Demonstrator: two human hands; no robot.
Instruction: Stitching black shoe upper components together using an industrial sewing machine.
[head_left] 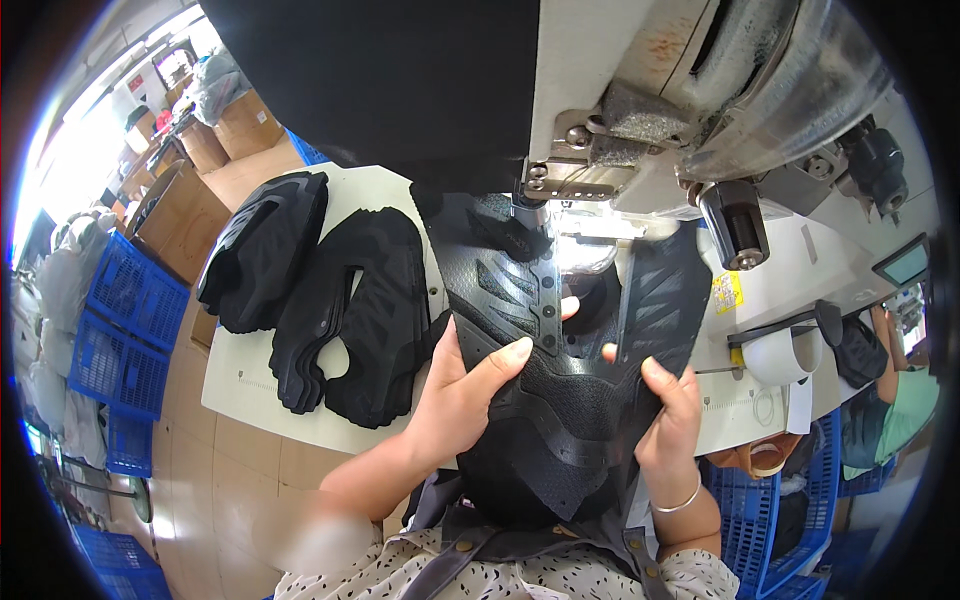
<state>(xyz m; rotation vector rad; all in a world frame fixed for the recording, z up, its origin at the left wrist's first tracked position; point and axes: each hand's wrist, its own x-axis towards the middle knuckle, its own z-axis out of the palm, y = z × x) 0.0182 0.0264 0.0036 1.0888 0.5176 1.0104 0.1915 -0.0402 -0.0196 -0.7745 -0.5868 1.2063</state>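
The upper [560, 395] is held between both hands, its far end under the head of the machine [590, 80] and its near end sloping toward the person's lap. The left hand [460, 390] has a narrow grip on it, thumb pressed on top near the middle and fingers mostly hidden beneath. The right hand [672, 415] pinches the right edge, its thumb also on top. Fingertips show in the central opening, so both hands seem to support the piece from below as well. This two-sided hold probably serves to spread the upper and steady it, since it looks thin and floppy; the opening lies toward the lit spot [588, 252], perhaps so that its edges can be seen well.

On the desk [245, 355], left of the upper, a folded stack [265, 250] stands beside a flatter stack [390, 330] of similar black pieces. They sit likely there to be within easy reach of the left hand while clear of the machine.

The upper is black and roughly U-shaped, with two arms running far. The left arm shines, with slanted strips and a row of dark round spots along its inner edge; the right arm looks duller, with similar slanted strips. Nearer, a finely textured surface carries smooth, wavy-edged overlays.
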